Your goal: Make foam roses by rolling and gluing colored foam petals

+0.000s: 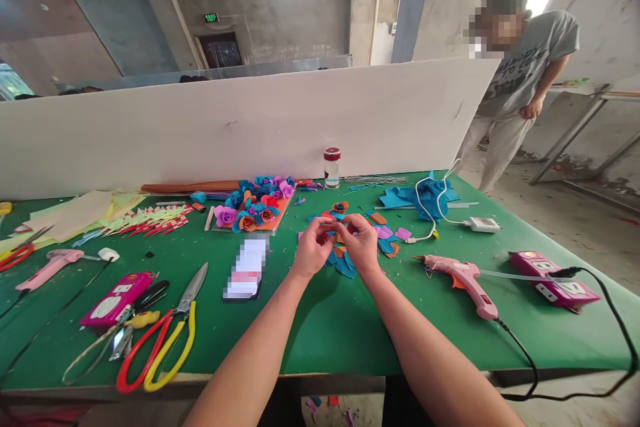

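Note:
My left hand (316, 245) and my right hand (359, 240) meet over the middle of the green table (320, 333). The fingertips of both are pinched together on something small that I cannot make out. Around and under them lie loose paper petals (346, 265) in blue, orange and purple. An orange paper flower (341, 208) is just beyond my fingers. To the left, several finished paper flowers (250, 203) in purple, blue, red and orange are heaped on a sheet.
Right of my arms lie a pink glue gun (463, 280), a magenta power strip (553, 279) and a white charger (483, 224). On the left are a phone (246, 268), large scissors (173, 340) and another glue gun (55, 267). A jar (331, 168) stands by the white partition (240, 127). A person (525, 73) stands beyond.

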Motion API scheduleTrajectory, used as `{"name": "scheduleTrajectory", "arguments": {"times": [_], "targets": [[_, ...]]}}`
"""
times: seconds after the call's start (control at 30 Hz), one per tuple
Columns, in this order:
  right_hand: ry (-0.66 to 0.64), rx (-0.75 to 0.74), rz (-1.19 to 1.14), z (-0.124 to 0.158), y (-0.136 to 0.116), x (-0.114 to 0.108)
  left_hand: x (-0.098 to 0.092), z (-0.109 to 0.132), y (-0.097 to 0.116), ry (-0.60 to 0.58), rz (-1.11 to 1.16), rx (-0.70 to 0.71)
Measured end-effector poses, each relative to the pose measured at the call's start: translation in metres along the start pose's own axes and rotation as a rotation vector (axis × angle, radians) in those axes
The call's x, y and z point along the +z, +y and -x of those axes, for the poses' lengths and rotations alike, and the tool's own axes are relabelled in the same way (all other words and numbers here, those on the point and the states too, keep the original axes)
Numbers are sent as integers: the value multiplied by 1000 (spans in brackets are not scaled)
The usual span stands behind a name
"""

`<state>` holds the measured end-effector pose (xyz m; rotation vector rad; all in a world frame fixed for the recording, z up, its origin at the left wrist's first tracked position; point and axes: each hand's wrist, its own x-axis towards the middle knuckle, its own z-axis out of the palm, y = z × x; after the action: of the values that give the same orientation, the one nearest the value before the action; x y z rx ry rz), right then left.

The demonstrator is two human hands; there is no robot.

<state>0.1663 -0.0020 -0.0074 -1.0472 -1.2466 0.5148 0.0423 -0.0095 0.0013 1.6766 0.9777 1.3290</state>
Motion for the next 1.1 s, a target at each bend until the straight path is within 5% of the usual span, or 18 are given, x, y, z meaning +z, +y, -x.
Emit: {"name": "scheduleTrajectory", "arguments": {"times": [0.2, 0.57, 0.77, 1.1], "targets": [[-51, 10, -78, 5, 2, 5, 5, 2, -7, 60, 223, -85], [-215, 9, -182, 2, -10, -2, -4, 0, -9, 191, 240, -55], [-37, 88, -266, -7, 4, -5, -9, -1, -13, 238, 256, -55], [20, 169, -329, -13, 11, -4, -11, -5, -17, 249, 224, -38]]}}
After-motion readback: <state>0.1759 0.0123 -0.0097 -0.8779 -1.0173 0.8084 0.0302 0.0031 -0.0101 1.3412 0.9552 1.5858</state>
